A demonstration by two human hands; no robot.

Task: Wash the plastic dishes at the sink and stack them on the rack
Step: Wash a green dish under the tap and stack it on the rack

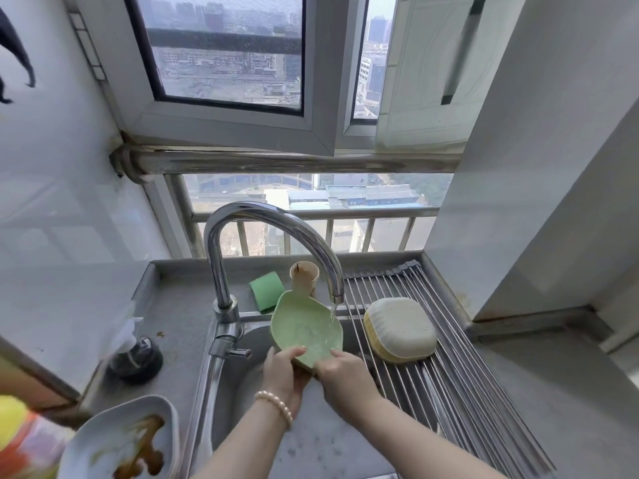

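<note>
Step in hand, as I judge it: rinsing. I hold the green leaf-shaped dish [306,328] tilted under the faucet [273,233], over the sink [249,382], with a thin stream of water [332,312] striking its upper right rim at about 2 o'clock on the dish.

My left hand [285,371] grips the near edge at 7 o'clock, thumb curled over the rim, fingers hidden beneath. My right hand [340,369] pinches the same edge at 5 o'clock, a fingertip lying inside the bowl.

Materials: the dish is smooth matte plastic, shallow, with scalloped edges — wet, so I expect it to be slippery. The rack [432,368] is a mat of parallel steel rods laid across the sink's right side, at 3 o'clock from the dish. One item rests on it upside down: a rounded square bowl [401,330], cream with a yellow band, ribbed on one side.

Still unwashed, by appearance: a beige cup [304,278] with dark streaks at 12 o'clock, just behind the dish, and a pale grey dish [121,440] smeared with brown sauce at 8 o'clock on the counter. A green sponge [266,288] lies beside the cup.

Next move calls for turning the dish so water reaches the whole face, then tipping it out and carrying it right to set it upside down near the square bowl — a firm grip is advised.
</note>
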